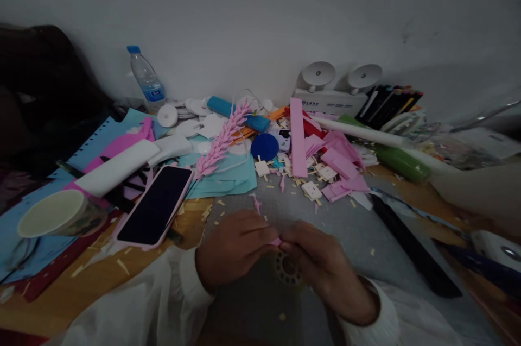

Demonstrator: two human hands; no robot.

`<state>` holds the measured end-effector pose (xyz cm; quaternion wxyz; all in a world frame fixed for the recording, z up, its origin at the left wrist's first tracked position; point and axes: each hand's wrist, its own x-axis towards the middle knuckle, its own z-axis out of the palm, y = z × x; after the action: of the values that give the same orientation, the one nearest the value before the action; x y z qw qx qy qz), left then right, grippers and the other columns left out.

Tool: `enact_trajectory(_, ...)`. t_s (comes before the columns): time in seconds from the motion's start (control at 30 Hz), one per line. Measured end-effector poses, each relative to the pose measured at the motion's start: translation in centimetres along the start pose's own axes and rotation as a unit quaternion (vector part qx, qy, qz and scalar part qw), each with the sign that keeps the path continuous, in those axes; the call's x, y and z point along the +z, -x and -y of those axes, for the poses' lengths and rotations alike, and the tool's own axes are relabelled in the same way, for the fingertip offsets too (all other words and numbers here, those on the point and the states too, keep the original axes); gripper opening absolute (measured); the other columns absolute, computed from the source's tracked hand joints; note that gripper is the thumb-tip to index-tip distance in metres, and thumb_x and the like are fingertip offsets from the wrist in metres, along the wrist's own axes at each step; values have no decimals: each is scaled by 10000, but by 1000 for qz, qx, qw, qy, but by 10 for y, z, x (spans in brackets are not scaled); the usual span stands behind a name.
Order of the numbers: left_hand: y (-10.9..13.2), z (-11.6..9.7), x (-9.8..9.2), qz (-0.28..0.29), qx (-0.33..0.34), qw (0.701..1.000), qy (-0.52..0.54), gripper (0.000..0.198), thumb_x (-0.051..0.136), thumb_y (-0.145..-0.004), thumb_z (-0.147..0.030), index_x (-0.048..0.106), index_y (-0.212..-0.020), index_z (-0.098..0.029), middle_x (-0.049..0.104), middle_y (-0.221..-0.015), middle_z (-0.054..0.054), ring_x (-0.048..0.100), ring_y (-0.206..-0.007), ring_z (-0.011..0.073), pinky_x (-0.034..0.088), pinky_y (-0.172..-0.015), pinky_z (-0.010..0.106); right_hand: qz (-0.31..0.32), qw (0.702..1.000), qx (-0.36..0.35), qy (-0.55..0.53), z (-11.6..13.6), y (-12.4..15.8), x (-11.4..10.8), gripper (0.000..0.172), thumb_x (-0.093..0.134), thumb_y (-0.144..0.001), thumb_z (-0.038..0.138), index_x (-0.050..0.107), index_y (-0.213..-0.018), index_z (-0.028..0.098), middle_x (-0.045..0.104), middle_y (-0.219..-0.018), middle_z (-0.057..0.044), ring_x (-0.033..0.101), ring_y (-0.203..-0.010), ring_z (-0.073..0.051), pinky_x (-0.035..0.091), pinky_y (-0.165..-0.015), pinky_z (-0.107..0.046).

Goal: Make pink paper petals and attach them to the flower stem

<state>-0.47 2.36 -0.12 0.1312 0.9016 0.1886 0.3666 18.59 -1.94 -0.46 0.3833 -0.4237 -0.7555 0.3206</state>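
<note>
My left hand (pixel 240 245) and my right hand (pixel 319 259) meet fingertip to fingertip over the grey mat (pixel 252 308). Both pinch a small pink piece (pixel 277 241), of which only a sliver shows between the fingers. Just under my right hand is a round, pale ring with holes around it (pixel 288 269), partly covered by the fingers. Little twisted pink bits (pixel 256 203) lie on the mat beyond my hands. Farther back rests a pink wheat-like spray (pixel 222 145) made of many small leaves, its stem running down beside the phone (pixel 157 207).
Pink strips (pixel 299 137) and sheets (pixel 345 172) lie among scraps at the back. On the left stand a paper cup (pixel 61 215) and a water bottle (pixel 146 77). To the right are a long black object (pixel 415 248), a green roll (pixel 401 161) and several pens (pixel 386 104).
</note>
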Motion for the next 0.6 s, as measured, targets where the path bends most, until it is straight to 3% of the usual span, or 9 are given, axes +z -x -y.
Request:
enact_trajectory(0.1,-1,2,1,-21,52,996,-72,107,529,-914,-155,618,-944,-104,720,-805,68,623,-699,156,485,-682,290,35,985,113,-123,1,-1,1,253,479,-945,274,599,-742,181,510,-609,21,480,-560,-126,376,-500,-221)
enact_trajectory(0.17,-2,1,0,-23,57,995,-82,94,563,-897,-153,623,-963,-122,734,-836,57,643,-738,156,489,-719,298,29,983,123,-131,-1,-1,2,243,482,-938,263,606,-746,178,515,-600,22,481,-549,-125,378,-489,-217)
enact_trajectory(0.23,-2,0,-2,-27,23,999,-37,165,598,-884,-254,634,-998,-140,737,-880,67,652,-802,175,489,-779,329,-14,996,65,-57,-4,1,1,194,495,-925,213,622,-784,175,564,-658,-4,518,-610,-142,407,-541,-235)
enact_trajectory(0.33,-3,-3,-4,-8,-114,988,106,326,555,-883,-430,669,-1006,-150,720,-913,94,643,-872,209,487,-810,353,-61,990,-88,92,-7,3,-1,160,476,-913,124,626,-880,170,597,-727,-43,526,-678,-170,420,-599,-274)
enact_trajectory(0.47,-4,-4,-3,101,-325,900,272,436,432,-935,-431,702,-741,-150,677,-681,37,611,-645,144,465,-616,250,-27,953,-214,210,-6,4,-4,219,397,-957,121,612,-928,159,635,-736,-72,517,-659,-185,433,-591,-301)
enact_trajectory(0.53,-4,-3,-1,154,-384,838,355,444,474,-904,-464,679,-680,-140,632,-584,8,567,-546,115,429,-530,214,-17,939,-241,244,-5,3,-4,257,372,-975,137,616,-896,157,641,-712,-74,528,-653,-190,435,-588,-306)
enact_trajectory(0.6,-4,-1,0,176,-414,795,407,423,532,-861,-491,669,-684,-132,604,-555,-8,543,-513,100,403,-493,195,-16,935,-245,258,-4,3,-3,254,387,-974,141,618,-870,159,635,-693,-69,525,-645,-190,420,-580,-306)
